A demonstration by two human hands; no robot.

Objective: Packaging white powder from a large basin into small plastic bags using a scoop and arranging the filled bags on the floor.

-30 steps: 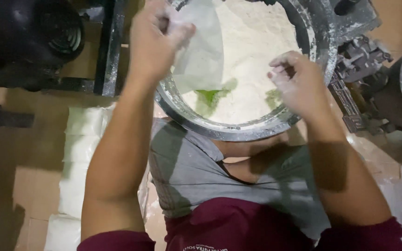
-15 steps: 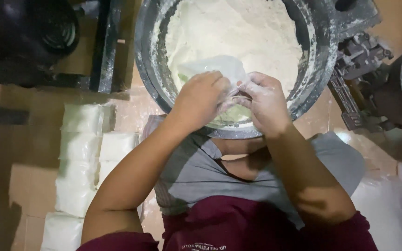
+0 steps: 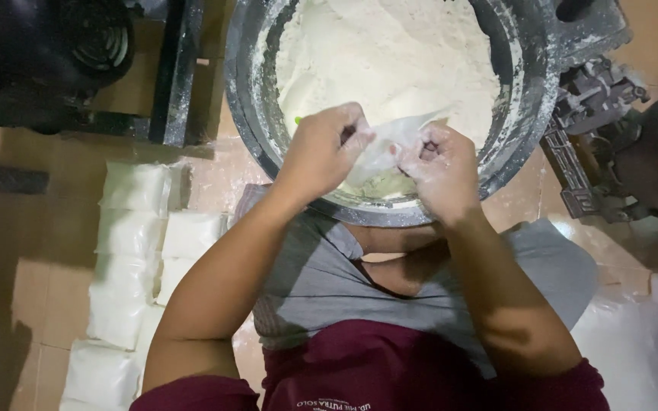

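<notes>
Nearest the camera, the person sits on the floor in a maroon shirt [image 3: 375,365] and grey shorts [image 3: 321,274], both forearms reaching forward and converging over the near rim of the bowl [image 3: 245,114]. The left hand [image 3: 321,152] and the right hand [image 3: 439,171] are both closed in a pinch on a thin clear bag [image 3: 386,148], which is stretched between them; neither hand is open. The bag lies directly ahead of the body, at the near edge of the bowl, with its long axis running roughly left to right, from one hand to the other, and tilting up slightly toward the right. Both hands are equally engaged; the left hand covers the bag's left end, the right hand grips near its middle, and a free corner projects beyond the right hand toward the flour [image 3: 390,61]. Whether the bag holds anything cannot be told, as the film is crumpled and the fingers hide most of it. A small green patch shows just beyond the left hand. Beyond the hands, the flour fills the bowl in a pale mound, well clear of the bag's upper edge. To the left on the tiled floor, filled white packets [image 3: 127,251] lie in rows, well apart from the hands. A dark machine [image 3: 55,61] stands at far left, and a metal frame [image 3: 595,137] at far right.
</notes>
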